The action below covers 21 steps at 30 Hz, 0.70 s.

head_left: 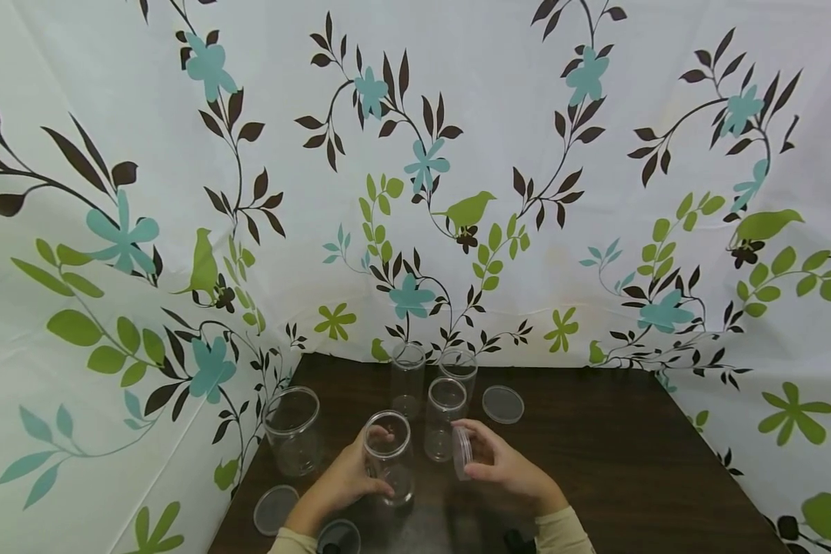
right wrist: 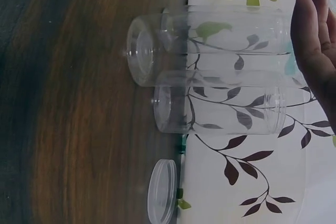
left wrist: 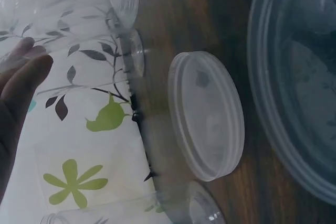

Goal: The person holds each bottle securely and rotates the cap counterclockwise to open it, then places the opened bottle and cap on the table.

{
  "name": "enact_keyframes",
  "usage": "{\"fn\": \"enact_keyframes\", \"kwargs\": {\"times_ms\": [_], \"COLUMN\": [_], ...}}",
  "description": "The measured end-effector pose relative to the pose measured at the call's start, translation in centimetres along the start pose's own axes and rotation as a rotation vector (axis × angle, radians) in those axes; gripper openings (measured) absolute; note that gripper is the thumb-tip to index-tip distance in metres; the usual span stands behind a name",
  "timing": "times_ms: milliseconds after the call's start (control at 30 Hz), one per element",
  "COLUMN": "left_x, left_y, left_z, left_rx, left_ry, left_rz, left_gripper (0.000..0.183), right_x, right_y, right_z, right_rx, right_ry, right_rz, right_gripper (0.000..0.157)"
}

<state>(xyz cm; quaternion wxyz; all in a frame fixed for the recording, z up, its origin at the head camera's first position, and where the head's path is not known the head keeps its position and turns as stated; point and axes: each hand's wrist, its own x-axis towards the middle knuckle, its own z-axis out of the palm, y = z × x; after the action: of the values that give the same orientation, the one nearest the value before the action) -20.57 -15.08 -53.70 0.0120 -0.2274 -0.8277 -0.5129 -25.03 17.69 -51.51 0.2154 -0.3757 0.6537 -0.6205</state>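
Note:
My left hand grips a clear jar around its side, its open rim facing up. In my right hand a translucent lid is pinched by its edge and held on its side, to the right of that jar. Between the two hands, slightly farther back, another clear jar stands upright on the table. The left wrist view shows part of the left hand; the right wrist view catches the right hand at its edge, the pinched lid mostly out of frame.
Two clear jars stand at the back of the dark table, and a wider jar at the left. Flat lids lie at the back right, front left and near edge. A patterned curtain hangs behind.

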Motion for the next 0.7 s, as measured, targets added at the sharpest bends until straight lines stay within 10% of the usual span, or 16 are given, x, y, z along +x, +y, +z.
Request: {"fn": "enact_keyframes", "kwargs": {"times_ms": [433,700], "left_x": [0.0,0.0], "left_y": [-1.7,-2.5], "left_z": [1.1,1.4], "left_rx": [0.124,0.141], "left_ry": [0.004,-0.013], "left_rz": [-0.053,-0.074], "left_gripper": [0.085,0.087], "right_x": [-0.1,-0.5], "right_y": [0.6,1.2], "right_z": [0.1,-0.3], "right_rx": [0.014,-0.188], "right_ry": [-0.019,0.023], "right_rz": [0.017,0.031], "right_gripper": [0.065,0.064]}}
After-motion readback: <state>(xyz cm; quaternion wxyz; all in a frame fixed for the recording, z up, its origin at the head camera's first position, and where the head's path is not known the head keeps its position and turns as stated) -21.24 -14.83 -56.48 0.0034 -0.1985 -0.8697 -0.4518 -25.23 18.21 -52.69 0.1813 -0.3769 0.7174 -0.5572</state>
